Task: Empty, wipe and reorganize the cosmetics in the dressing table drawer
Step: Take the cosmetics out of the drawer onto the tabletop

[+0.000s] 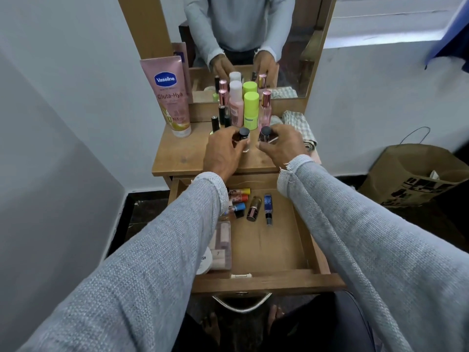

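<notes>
The wooden drawer (269, 282) is pulled open below the dressing table top (177, 158). Inside lie several small lipstick tubes (239, 198), a dark cylindrical bottle (253, 208), a blue tube (268, 208) and a clear box of cosmetics (222, 246) at the left. On the table top, my left hand (223, 151) grips a small dark-capped bottle (244, 138). My right hand (281, 143) grips a second dark-capped bottle (265, 134). Behind them stand a pink bottle (236, 107), a green-capped bottle (251, 110) and a pink Vaseline tube (171, 95).
A checked cloth (297, 123) lies folded at the table's right rear. The mirror (243, 47) rises behind the bottles. A brown paper bag (416, 176) stands on the dark floor at the right. White walls close in on both sides.
</notes>
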`<state>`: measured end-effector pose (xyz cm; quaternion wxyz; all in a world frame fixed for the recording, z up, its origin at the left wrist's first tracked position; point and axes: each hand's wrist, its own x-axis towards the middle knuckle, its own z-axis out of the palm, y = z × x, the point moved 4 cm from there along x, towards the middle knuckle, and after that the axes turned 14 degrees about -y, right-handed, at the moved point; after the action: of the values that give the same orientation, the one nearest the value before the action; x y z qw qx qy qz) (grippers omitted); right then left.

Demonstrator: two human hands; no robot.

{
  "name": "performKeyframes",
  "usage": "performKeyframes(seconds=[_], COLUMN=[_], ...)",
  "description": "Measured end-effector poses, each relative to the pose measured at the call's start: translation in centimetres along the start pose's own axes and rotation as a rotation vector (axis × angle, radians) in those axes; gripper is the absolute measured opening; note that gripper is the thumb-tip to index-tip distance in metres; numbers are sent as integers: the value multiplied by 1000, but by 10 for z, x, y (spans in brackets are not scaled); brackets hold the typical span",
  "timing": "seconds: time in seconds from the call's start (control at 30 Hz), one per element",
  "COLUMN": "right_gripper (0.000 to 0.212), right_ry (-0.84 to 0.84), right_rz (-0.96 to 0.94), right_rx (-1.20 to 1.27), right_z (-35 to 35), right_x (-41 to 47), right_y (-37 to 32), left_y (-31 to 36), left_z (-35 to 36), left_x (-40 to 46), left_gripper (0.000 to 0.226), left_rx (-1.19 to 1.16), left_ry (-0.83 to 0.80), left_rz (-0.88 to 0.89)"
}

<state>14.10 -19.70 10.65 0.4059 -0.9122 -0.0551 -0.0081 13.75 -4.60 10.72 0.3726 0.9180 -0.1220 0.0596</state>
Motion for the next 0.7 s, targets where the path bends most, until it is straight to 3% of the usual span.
performKeyframes(seconds=[0.43,0.7], right_gripper=[29,31], right_ry=[104,216], right_rz=[102,100], right_rx=[-21,92], right_z=[21,27], right_x=[15,13], right_y=[6,5], left_y=[-20,-18], left_z=[21,28], left_x=[0,3], left_gripper=[33,17], left_rx=[-13,-20], left_ry=[122,213], left_rz=[-77,-188])
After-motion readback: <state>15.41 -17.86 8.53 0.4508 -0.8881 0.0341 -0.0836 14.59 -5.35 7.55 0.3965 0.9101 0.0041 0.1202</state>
